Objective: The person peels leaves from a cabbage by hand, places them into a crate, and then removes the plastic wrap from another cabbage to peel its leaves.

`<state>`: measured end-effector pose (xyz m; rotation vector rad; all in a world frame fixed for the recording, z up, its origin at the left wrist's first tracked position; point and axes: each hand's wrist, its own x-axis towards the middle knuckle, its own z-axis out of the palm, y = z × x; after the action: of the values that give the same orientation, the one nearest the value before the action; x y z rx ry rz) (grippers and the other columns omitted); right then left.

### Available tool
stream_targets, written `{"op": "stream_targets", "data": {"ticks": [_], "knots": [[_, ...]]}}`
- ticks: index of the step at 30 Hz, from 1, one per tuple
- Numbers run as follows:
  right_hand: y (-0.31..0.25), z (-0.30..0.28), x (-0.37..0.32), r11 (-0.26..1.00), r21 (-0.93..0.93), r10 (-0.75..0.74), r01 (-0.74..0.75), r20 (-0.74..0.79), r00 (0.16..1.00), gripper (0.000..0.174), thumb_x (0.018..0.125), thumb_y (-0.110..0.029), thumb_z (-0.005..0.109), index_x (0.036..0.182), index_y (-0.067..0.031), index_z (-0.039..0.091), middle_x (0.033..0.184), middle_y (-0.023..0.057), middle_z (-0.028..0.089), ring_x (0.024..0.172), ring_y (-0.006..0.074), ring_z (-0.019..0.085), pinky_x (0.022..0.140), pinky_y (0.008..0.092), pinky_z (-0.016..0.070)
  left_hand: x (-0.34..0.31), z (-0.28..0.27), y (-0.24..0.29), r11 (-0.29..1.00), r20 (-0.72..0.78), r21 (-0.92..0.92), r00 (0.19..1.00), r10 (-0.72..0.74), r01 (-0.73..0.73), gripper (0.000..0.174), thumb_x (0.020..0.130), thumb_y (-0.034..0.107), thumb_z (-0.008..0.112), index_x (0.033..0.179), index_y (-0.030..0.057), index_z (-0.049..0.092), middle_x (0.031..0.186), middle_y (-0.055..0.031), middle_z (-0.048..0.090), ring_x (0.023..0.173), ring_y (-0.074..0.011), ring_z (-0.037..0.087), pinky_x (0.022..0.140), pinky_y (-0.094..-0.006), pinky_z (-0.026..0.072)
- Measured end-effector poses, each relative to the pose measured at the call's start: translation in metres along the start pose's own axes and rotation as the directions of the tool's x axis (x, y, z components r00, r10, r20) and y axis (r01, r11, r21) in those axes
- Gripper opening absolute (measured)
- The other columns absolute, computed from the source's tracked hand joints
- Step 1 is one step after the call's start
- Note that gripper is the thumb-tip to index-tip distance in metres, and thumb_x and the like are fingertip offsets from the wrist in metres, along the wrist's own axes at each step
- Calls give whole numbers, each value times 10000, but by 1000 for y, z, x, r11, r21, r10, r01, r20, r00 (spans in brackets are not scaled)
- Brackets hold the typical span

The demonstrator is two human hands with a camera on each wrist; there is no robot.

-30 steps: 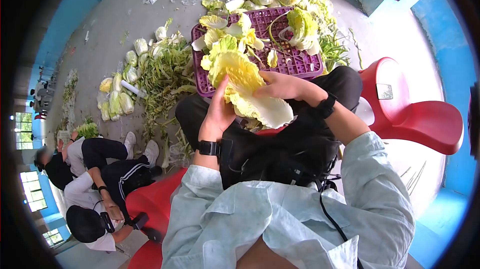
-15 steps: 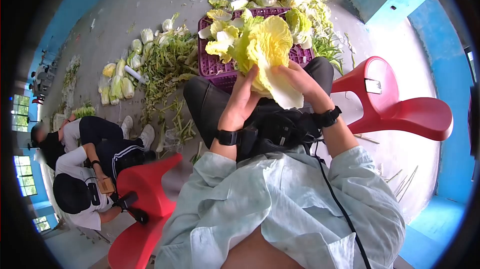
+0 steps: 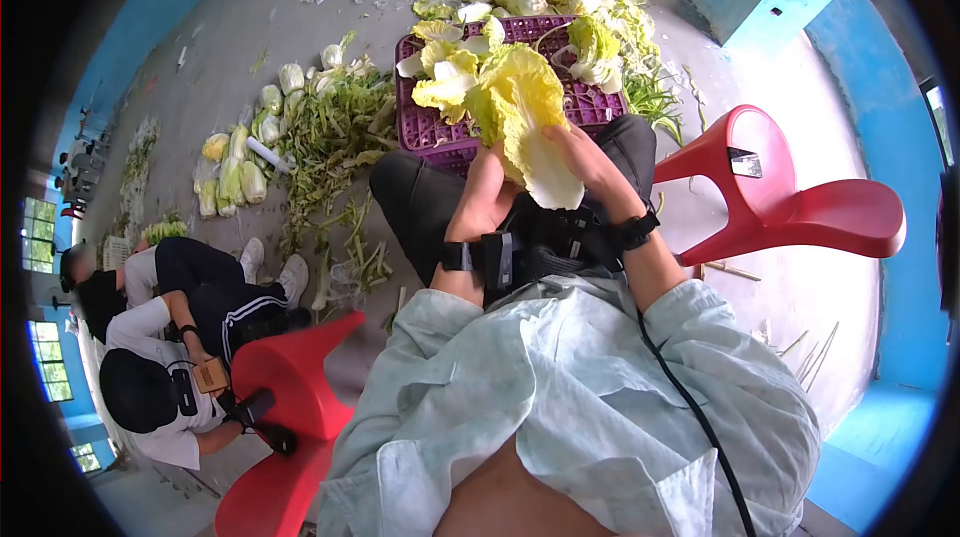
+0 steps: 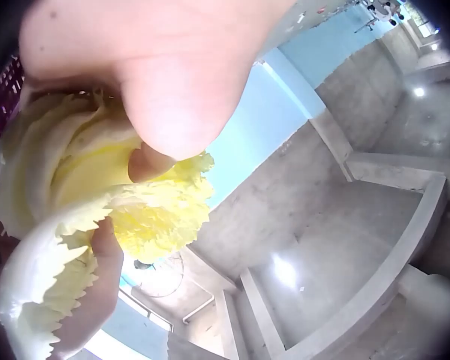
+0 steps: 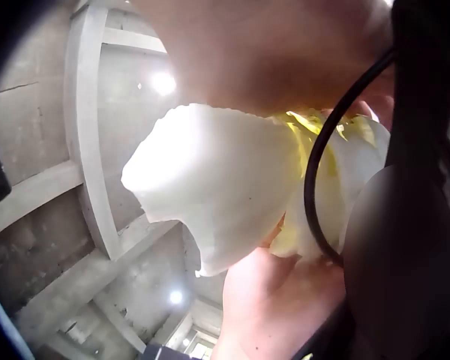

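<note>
A yellow cabbage leaf (image 3: 530,107) with a white base is held over the lap, with more yellow leaves of a cabbage (image 4: 82,150) behind it. My left hand (image 3: 487,192) grips the cabbage from the left, its fingers largely hidden by the leaves. On the other side my right hand (image 3: 592,162) pinches the leaf's edge with the thumb in front. In the right wrist view the white leaf base (image 5: 217,180) spreads between the two hands.
An upturned purple crate (image 3: 435,132) stands beyond the knees, with loose leaves and a cabbage (image 3: 596,52) on it. Trimmed greens (image 3: 345,127) lie to its left. Red seats (image 3: 765,187) stand at both sides. Two people sit at the lower left.
Both hands and the cabbage first moved right across the lap, then slightly back towards the left. The leaf now hangs more upright, and the head view has shifted a little.
</note>
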<state>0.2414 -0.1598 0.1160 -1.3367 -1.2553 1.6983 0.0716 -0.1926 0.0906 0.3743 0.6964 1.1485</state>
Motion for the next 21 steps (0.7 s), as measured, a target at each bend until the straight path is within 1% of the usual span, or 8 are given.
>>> {"op": "stream_targets", "data": {"ticks": [4, 8, 11, 13, 15, 16, 18, 21], "knots": [[-3, -2, 0, 993, 93, -79, 79, -7, 997, 492, 1021, -224, 502, 1479, -47, 482, 1272, 93, 648, 1096, 162, 629, 967, 318, 493, 3, 5, 0, 994, 61, 96, 997, 36, -42, 442, 1067, 344, 551, 1441, 114, 502, 1312, -35, 632, 1176, -174, 622, 984, -365, 522], [8, -9, 7, 958, 5, -283, 286, -114, 952, 515, 1022, -188, 502, 1507, -25, 443, 1344, 119, 611, 1216, 186, 570, 1042, 325, 450, 8, 10, -3, 969, 87, 222, 992, 88, -106, 428, 1080, 289, 524, 1464, 109, 467, 1319, -41, 622, 1168, -169, 627, 949, -361, 543], [14, -8, 7, 943, 26, -327, 332, -116, 938, 519, 1019, -181, 486, 1512, -24, 447, 1368, 131, 603, 1251, 200, 559, 1075, 333, 431, 8, 10, -8, 967, 37, 232, 994, 102, -108, 420, 1090, 269, 502, 1476, 110, 458, 1328, -42, 620, 1156, -172, 636, 951, -354, 544], [21, -8, 10, 907, -96, -419, 410, -107, 902, 557, 1002, -156, 469, 1539, -21, 415, 1393, 176, 599, 1302, 263, 542, 1129, 353, 392, 11, 5, -7, 972, 65, 217, 994, 82, -95, 443, 1081, 270, 523, 1488, 112, 446, 1328, -50, 621, 1157, -179, 640, 959, -353, 547], [48, -22, 29, 814, -376, -514, 444, -110, 850, 563, 970, -165, 548, 1506, -19, 457, 1344, 195, 611, 1230, 240, 586, 1073, 350, 446, 13, -1, -12, 968, 12, 217, 992, 125, -124, 460, 1067, 254, 555, 1488, 110, 442, 1321, -57, 623, 1158, -186, 643, 948, -364, 558], [39, -17, 21, 808, -437, -501, 395, -157, 851, 548, 950, -162, 588, 1469, -17, 486, 1280, 180, 627, 1156, 213, 606, 1014, 338, 474, 15, -5, -15, 974, -53, 198, 992, 118, -106, 463, 1055, 221, 572, 1483, 105, 441, 1315, -69, 625, 1146, -200, 653, 923, -374, 575], [22, -13, -2, 795, -544, -463, 269, -255, 849, 520, 910, -155, 670, 1395, -13, 543, 1153, 149, 659, 1007, 159, 648, 898, 313, 530, 20, -12, -18, 979, -48, 185, 995, 93, -82, 464, 1049, 218, 578, 1478, 103, 444, 1308, -77, 626, 1132, -206, 660, 907, -376, 583], [13, -13, -13, 892, -375, -381, 252, -323, 866, 435, 845, -116, 764, 1238, -10, 607, 939, 60, 647, 790, 76, 616, 717, 252, 525, 21, -19, -23, 990, -64, 134, 997, 53, -44, 450, 1036, 186, 584, 1454, 79, 456, 1276, -90, 635, 1088, -210, 681, 872, -370, 596]]}}
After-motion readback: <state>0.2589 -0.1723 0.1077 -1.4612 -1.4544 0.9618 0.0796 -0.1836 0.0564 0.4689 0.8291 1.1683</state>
